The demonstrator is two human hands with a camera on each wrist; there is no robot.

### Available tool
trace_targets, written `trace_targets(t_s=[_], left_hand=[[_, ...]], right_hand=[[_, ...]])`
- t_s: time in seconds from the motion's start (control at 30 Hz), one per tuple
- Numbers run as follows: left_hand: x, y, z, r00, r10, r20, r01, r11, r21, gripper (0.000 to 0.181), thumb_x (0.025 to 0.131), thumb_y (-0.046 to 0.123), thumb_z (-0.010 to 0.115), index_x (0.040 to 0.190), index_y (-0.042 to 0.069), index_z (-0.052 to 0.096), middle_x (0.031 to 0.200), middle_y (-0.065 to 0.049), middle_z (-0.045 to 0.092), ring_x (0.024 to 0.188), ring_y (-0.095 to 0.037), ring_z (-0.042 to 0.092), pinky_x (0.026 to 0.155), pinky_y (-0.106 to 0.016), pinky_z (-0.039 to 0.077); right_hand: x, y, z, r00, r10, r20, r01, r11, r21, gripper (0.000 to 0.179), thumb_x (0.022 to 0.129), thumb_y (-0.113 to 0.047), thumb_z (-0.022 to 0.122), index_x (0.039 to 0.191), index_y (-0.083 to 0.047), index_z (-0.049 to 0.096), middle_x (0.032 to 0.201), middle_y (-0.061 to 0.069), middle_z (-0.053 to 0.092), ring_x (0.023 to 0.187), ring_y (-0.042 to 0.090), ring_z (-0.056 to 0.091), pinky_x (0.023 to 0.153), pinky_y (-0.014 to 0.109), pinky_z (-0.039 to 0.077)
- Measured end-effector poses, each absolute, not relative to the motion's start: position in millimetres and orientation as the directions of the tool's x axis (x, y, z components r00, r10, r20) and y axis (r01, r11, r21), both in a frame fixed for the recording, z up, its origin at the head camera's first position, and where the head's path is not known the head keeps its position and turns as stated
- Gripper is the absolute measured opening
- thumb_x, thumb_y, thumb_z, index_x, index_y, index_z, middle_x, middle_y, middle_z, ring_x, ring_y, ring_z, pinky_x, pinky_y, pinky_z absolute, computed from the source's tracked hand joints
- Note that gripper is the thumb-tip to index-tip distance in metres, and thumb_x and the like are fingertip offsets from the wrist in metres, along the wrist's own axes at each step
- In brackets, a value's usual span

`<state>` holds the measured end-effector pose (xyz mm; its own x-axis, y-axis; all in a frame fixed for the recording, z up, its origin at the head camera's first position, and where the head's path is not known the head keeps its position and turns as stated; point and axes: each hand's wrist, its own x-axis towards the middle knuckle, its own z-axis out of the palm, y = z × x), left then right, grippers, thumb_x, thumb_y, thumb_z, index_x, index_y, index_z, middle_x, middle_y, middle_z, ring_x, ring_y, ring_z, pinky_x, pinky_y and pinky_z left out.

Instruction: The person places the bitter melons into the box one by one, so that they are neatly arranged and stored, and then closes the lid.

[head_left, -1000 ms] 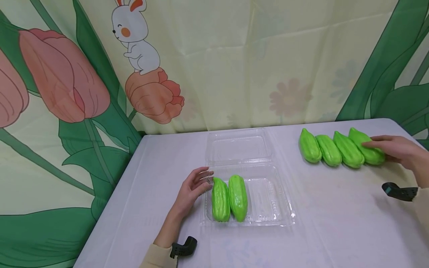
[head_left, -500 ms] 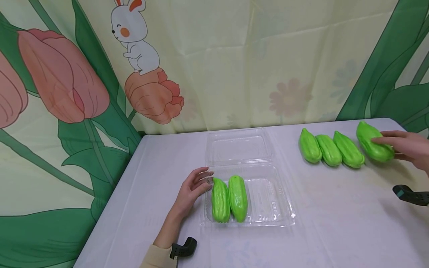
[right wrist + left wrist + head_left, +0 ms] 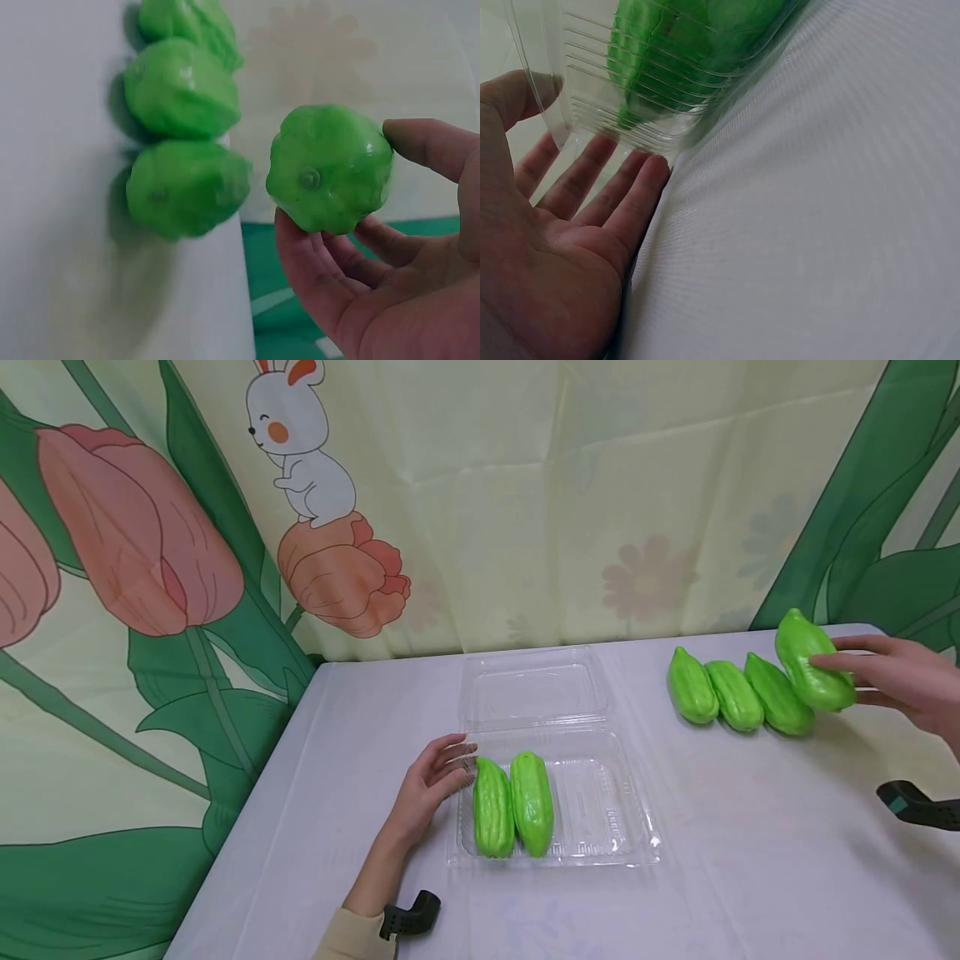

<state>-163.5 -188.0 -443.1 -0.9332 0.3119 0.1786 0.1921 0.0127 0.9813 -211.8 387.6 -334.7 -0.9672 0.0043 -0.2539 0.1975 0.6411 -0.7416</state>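
My right hand (image 3: 900, 681) grips a shiny green ridged gourd (image 3: 813, 664) at the back right, thumb on one side and fingers on the other. The right wrist view shows that held gourd (image 3: 330, 169) end-on, lifted off the table. Three similar gourds (image 3: 735, 697) lie in a row just left of it. A clear plastic clamshell box (image 3: 588, 814) stands open at the middle, its lid folded back. Two gourds (image 3: 513, 806) lie side by side in its left half. With loosely straight fingers, my left hand (image 3: 423, 789) touches the box's left edge; in the left wrist view, its fingertips meet the ribbed wall (image 3: 652, 82).
A white cloth covers the table (image 3: 315, 777). Behind its back edge hangs a printed curtain (image 3: 510, 527) with tulips and a rabbit. Each wrist carries a black camera, the left one (image 3: 412, 914) near the table front.
My right hand has lifted the rightmost gourd off the table, first shifting right, then up and back left over the row. The left hand and the box have stayed put.
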Motion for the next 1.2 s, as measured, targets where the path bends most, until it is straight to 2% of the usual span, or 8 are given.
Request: trace_targets(t_s=[0.07, 0.23, 0.47, 0.6, 0.7, 0.77, 1.03, 1.2], left_hand=[[-163, -188, -443, -0.933, 0.313, 0.179, 0.192, 0.013, 0.981, 0.054, 0.097, 0.001, 0.060, 0.147, -0.005, 0.040, 0.141, -0.027, 0.053, 0.130, -0.041, 0.052, 0.099, -0.034, 0.051], [-162, -188, -444, -0.931, 0.316, 0.181, 0.193, 0.005, 0.981, 0.054, 0.098, 0.001, 0.060, 0.147, -0.004, 0.040, 0.141, -0.027, 0.053, 0.130, -0.041, 0.052, 0.099, -0.034, 0.051], [-162, -187, -444, -0.930, 0.319, 0.181, 0.191, 0.000, 0.982, 0.053, 0.097, -0.001, 0.059, 0.147, -0.005, 0.040, 0.141, -0.028, 0.053, 0.130, -0.042, 0.052, 0.098, -0.034, 0.052], [-163, -187, -444, -0.932, 0.315, 0.181, 0.193, 0.006, 0.981, 0.053, 0.097, 0.000, 0.060, 0.147, -0.004, 0.041, 0.141, -0.027, 0.053, 0.130, -0.041, 0.052, 0.099, -0.034, 0.051], [-164, -187, -444, -0.932, 0.314, 0.184, 0.196, 0.007, 0.981, 0.054, 0.097, 0.001, 0.060, 0.147, -0.004, 0.041, 0.141, -0.026, 0.053, 0.130, -0.041, 0.052, 0.099, -0.034, 0.051], [-164, -188, -444, -0.931, 0.314, 0.185, 0.197, 0.006, 0.980, 0.054, 0.097, 0.001, 0.060, 0.147, -0.004, 0.040, 0.141, -0.027, 0.053, 0.130, -0.041, 0.052, 0.099, -0.034, 0.051], [-164, -189, -444, -0.928, 0.318, 0.194, 0.202, -0.008, 0.979, 0.054, 0.097, 0.002, 0.060, 0.146, -0.007, 0.039, 0.141, -0.028, 0.053, 0.130, -0.042, 0.052, 0.098, -0.035, 0.052], [-165, -189, -446, -0.925, 0.324, 0.198, 0.203, -0.018, 0.979, 0.054, 0.097, 0.001, 0.060, 0.147, -0.006, 0.039, 0.141, -0.028, 0.052, 0.130, -0.043, 0.051, 0.098, -0.035, 0.052]], right_hand=[[-211, 379, -332, -0.971, -0.038, -0.234, 0.159, 0.631, -0.760, 0.084, 0.107, -0.038, 0.047, 0.149, 0.021, 0.004, 0.134, 0.035, 0.035, 0.077, -0.014, 0.050, 0.067, 0.014, 0.051], [-209, 355, -328, -0.968, -0.127, -0.215, 0.093, 0.617, -0.781, 0.081, 0.108, -0.034, 0.048, 0.149, 0.021, 0.005, 0.143, 0.040, 0.026, 0.084, -0.013, 0.051, 0.071, 0.016, 0.052], [-197, 319, -320, -0.957, -0.181, -0.226, 0.063, 0.632, -0.772, 0.079, 0.107, -0.034, 0.050, 0.148, 0.020, 0.010, 0.143, 0.042, 0.030, 0.089, -0.014, 0.049, 0.074, 0.018, 0.052], [-192, 302, -319, -0.954, -0.207, -0.219, 0.034, 0.648, -0.761, 0.075, 0.107, -0.033, 0.051, 0.148, 0.019, 0.016, 0.142, 0.040, 0.035, 0.103, 0.010, 0.056, 0.077, 0.026, 0.055], [-189, 290, -320, -0.953, -0.218, -0.210, 0.021, 0.643, -0.765, 0.074, 0.105, -0.033, 0.053, 0.149, 0.016, 0.020, 0.141, 0.038, 0.040, 0.113, 0.030, 0.055, 0.078, 0.032, 0.056], [-188, 282, -320, -0.952, -0.225, -0.207, 0.018, 0.634, -0.773, 0.074, 0.104, -0.034, 0.055, 0.149, 0.015, 0.022, 0.140, 0.036, 0.043, 0.113, 0.033, 0.055, 0.078, 0.034, 0.056], [-184, 251, -322, -0.946, -0.264, -0.191, 0.001, 0.585, -0.811, 0.074, 0.101, -0.031, 0.061, 0.150, 0.012, 0.025, 0.135, 0.030, 0.051, 0.100, 0.012, 0.059, 0.078, 0.031, 0.054], [-178, 229, -323, -0.937, -0.303, -0.175, -0.020, 0.544, -0.839, 0.073, 0.101, -0.027, 0.063, 0.149, 0.014, 0.026, 0.130, 0.026, 0.056, 0.100, 0.010, 0.060, 0.082, 0.026, 0.054]])
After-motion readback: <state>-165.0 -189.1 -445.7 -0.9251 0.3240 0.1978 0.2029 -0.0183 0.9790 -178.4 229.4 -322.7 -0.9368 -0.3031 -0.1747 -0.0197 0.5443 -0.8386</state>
